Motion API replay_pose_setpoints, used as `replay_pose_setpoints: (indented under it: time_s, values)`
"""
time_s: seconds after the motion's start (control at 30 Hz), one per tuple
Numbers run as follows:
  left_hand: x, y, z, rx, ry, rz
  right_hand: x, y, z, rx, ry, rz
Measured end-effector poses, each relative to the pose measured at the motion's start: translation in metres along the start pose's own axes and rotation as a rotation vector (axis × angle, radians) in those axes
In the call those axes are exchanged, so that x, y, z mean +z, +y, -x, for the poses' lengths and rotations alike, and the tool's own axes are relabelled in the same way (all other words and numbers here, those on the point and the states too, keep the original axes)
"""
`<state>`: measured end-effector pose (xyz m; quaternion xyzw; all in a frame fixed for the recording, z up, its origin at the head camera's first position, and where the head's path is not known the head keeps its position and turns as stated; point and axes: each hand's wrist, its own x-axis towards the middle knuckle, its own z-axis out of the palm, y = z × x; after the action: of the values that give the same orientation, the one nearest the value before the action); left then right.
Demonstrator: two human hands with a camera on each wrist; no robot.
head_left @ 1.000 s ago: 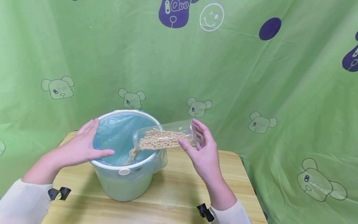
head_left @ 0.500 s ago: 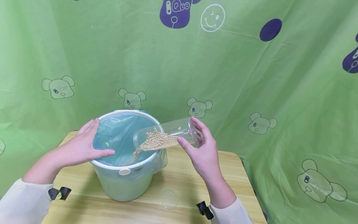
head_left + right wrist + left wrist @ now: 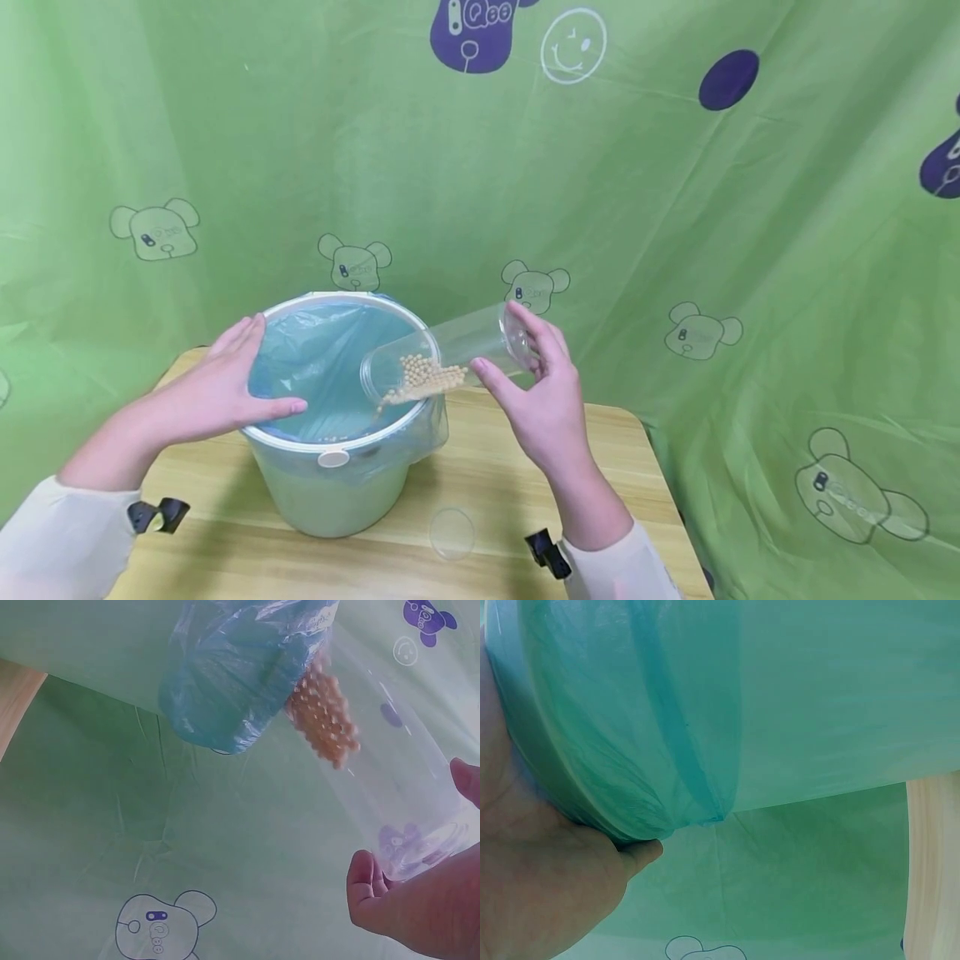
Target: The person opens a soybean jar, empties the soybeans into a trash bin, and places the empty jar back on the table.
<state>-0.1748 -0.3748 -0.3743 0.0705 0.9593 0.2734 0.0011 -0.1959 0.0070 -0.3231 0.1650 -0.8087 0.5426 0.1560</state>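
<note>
A light green bucket (image 3: 333, 500) with a white rim stands on the table, lined with a translucent blue plastic bag (image 3: 315, 342). My left hand (image 3: 202, 396) rests against the left side of the rim, fingers fairly straight and thumb reaching over the opening. With fingertips and thumb, my right hand (image 3: 543, 408) grips the base end of a clear plastic jar (image 3: 476, 337). The jar slopes down to the left, its open mouth over the bucket's right rim. Round beige beans (image 3: 426, 375) lie in its lower half, and a few spill from the mouth into the bag.
A clear round disc (image 3: 452, 533) lies on the wooden table (image 3: 600, 475) in front of the bucket. A green cloth (image 3: 637, 167) printed with bears hangs behind and to the right. The bag's edge (image 3: 225, 690) hangs outside the rim, below the jar.
The base of the jar has risen, so it tilts more steeply. Far fewer beans are left in it, and the stream has thinned. The left hand holds its place on the rim.
</note>
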Motion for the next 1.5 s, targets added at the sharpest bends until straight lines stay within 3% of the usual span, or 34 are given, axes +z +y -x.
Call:
replay_pose_setpoints:
  time_s: [0.47, 0.67, 0.8, 0.87, 0.97, 1.03, 1.17, 1.27, 1.37, 1.5]
  values:
    - [-0.002, 0.003, 0.001, -0.001, -0.002, 0.017, 0.005, -0.008, -0.005, -0.062, -0.012, -0.013]
    - [-0.002, 0.002, 0.0, -0.006, -0.003, 0.01, 0.003, -0.002, -0.011, -0.068, 0.008, -0.021]
    - [-0.002, 0.0, -0.001, -0.003, 0.0, 0.006, -0.002, 0.005, -0.02, 0.027, 0.034, -0.134]
    - [-0.002, -0.001, -0.001, -0.002, 0.001, 0.004, -0.003, 0.007, -0.023, 0.09, 0.039, -0.246]
    - [-0.002, -0.001, -0.001, -0.003, 0.0, 0.004, 0.002, 0.009, -0.025, 0.126, 0.045, -0.339]
    - [-0.002, -0.001, -0.001, -0.003, -0.001, 0.003, 0.007, 0.012, -0.024, 0.084, 0.014, -0.291]
    - [-0.002, -0.002, -0.001, -0.004, -0.003, 0.007, 0.016, 0.014, -0.021, -0.082, -0.027, -0.069]
    - [-0.002, -0.003, -0.001, -0.005, -0.003, 0.011, 0.016, 0.012, -0.021, -0.155, -0.021, -0.032]
    - [-0.002, -0.003, -0.002, -0.006, -0.005, 0.008, 0.012, 0.009, -0.022, -0.132, 0.0, -0.074]
    - [-0.002, -0.003, -0.001, -0.002, -0.004, 0.007, 0.005, 0.006, -0.022, -0.011, 0.051, -0.205]
